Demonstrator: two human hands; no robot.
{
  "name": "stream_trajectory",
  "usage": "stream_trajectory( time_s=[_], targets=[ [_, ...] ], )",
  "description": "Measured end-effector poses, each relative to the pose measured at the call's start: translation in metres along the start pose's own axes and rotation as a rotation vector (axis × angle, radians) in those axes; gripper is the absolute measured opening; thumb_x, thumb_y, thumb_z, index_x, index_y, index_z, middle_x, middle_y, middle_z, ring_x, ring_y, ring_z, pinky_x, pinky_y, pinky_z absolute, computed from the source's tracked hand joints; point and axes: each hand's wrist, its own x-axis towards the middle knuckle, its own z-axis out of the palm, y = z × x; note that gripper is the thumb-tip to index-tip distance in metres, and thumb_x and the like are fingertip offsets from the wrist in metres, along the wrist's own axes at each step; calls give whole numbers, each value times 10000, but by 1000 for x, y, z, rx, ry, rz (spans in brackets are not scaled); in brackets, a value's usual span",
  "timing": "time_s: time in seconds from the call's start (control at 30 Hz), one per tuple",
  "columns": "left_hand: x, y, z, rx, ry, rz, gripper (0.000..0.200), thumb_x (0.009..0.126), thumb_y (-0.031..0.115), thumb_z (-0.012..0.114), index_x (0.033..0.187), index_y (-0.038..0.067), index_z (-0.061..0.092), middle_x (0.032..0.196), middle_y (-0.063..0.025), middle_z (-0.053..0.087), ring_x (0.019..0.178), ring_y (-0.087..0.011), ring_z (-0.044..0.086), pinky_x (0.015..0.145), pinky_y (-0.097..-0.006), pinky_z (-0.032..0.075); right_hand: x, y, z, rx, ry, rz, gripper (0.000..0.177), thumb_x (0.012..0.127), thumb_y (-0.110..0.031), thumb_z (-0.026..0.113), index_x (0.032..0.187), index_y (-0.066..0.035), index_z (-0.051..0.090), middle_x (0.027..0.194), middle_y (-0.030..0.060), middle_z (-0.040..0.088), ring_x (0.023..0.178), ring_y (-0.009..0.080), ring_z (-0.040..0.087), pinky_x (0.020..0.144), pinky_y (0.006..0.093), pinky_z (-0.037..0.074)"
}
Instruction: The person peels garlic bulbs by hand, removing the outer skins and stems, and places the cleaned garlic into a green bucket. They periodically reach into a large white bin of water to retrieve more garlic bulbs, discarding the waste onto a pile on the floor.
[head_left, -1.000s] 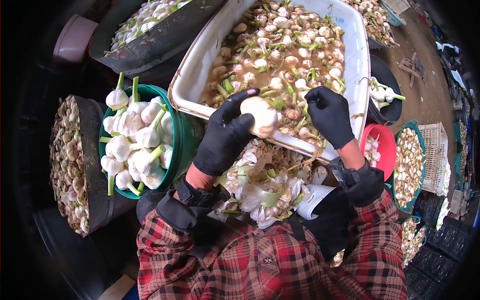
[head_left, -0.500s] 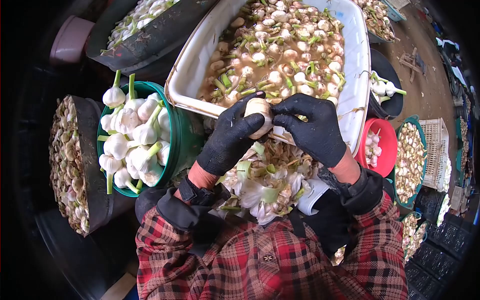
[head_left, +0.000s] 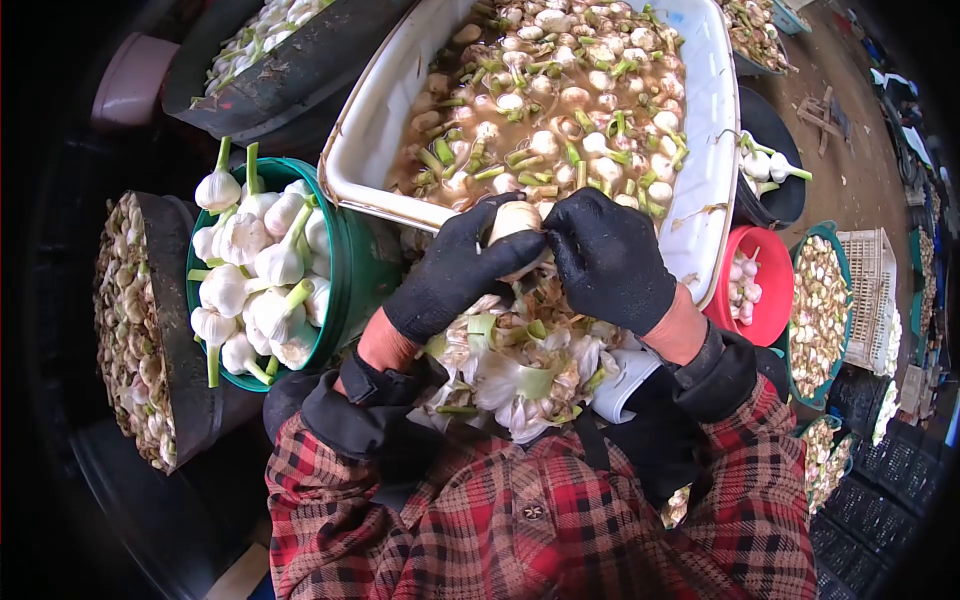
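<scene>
My left hand [head_left: 462, 272], in a black glove, is wrapped around a pale garlic bulb [head_left: 514, 222], thumb across its near side. Against the bulb's right side, my gloved right hand [head_left: 610, 258] has thumb and fingers pinched together; whatever lies between them is hidden. Below both hands a heap of peeled garlic skins [head_left: 530, 370] lies over my lap. Just beyond them is a white tub [head_left: 385, 207] of brown water with many garlic bulbs [head_left: 545, 143] and cut green stems in it.
On the left stands a green bucket [head_left: 345, 290] full of clean white garlic [head_left: 265, 265]. A dark container [head_left: 180, 300] of unpeeled bulbs is farther left. To the right are a red bowl [head_left: 770, 300], a black bucket [head_left: 790, 150] and a cream crate [head_left: 868, 270].
Both hands have shifted slightly, and my right fingers have curled closer together at the bulb's side. The tub and buckets sit a little differently in view, as the camera moved slightly.
</scene>
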Motion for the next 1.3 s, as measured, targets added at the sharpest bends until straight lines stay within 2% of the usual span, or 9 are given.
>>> stream_trajectory(
  time_s=[0.13, 0.3, 0.53, 0.77, 1.07, 1.13, 1.2, 1.27, 1.3],
  targets=[
    [-4, 25, 0, 327, -49, -195, 479, 845, 305, 667, 1209, 18, 543, 959, -92, 634, 845, -155, 628, 789, -307, 507, -2, 2, 3, 22, 7, 1, 62, 791, -38, 599, 802, -25, 539, 732, 138, 548, 640, 348, 584, 560, 432, 462],
    [-6, 0, 4, 443, -44, 371, 548, 721, 197, 703, 1196, -15, 532, 967, -112, 634, 890, -176, 616, 827, -353, 493, 0, 5, 6, 187, 28, 126, 45, 789, -9, 591, 800, -15, 548, 716, 159, 576, 653, 380, 592, 574, 420, 468],
    [12, -22, 1, 313, 51, 578, 547, 758, 198, 691, 1226, -16, 507, 1070, -152, 597, 957, -248, 606, 870, -360, 468, 1, 20, 9, 612, -7, 449, 151, 842, -122, 693, 890, 13, 643, 738, 64, 663, 630, 110, 561, 603, 292, 467],
    [2, -17, 8, 616, 203, 412, 533, 770, 261, 701, 1176, -44, 538, 1084, -221, 589, 1024, -350, 590, 888, -387, 457, -1, 14, 9, 397, -74, 472, 146, 829, -116, 647, 833, 30, 658, 674, 138, 637, 590, 161, 543, 607, 328, 460],
    [-1, -13, 10, 236, 204, 571, 559, 734, 112, 615, 1244, -87, 499, 1310, -154, 515, 1205, -225, 495, 1032, -348, 367, -5, 30, 23, 519, -52, 743, 193, 844, -138, 634, 845, 54, 652, 668, 168, 625, 605, 165, 538, 611, 351, 441],
    [-5, -8, 9, -83, 118, 472, 542, 737, 62, 589, 1255, -68, 501, 1355, -173, 468, 1266, -232, 438, 1068, -357, 323, -7, 25, 22, 471, 71, 703, 183, 835, -126, 641, 826, 57, 645, 659, 195, 613, 595, 203, 544, 605, 360, 434],
    [-6, -12, 1, 104, 119, 459, 571, 715, 23, 544, 1274, -59, 462, 1266, -118, 545, 1145, -205, 525, 986, -336, 414, -12, 28, 24, 387, 83, 600, 164, 842, -121, 631, 852, 41, 607, 700, 201, 599, 599, 295, 566, 606, 394, 443],
    [-2, -12, -2, 554, 48, 965, 517, 744, 103, 541, 1237, -51, 508, 1231, -109, 557, 1121, -205, 539, 966, -332, 428, -16, 29, 26, 58, 198, 219, 132, 850, -104, 613, 898, 3, 551, 788, 188, 577, 628, 384, 570, 618, 441, 455],
    [-18, -14, 2, -24, -89, 546, 244, 773, -38, 618, 998, 25, 547, 1287, -211, 505, 1163, -312, 531, 986, -375, 419, -21, 33, 29, -9, 135, 169, 139, 849, -78, 593, 941, -39, 497, 858, 183, 540, 687, 422, 579, 623, 484, 463]
  ],
)
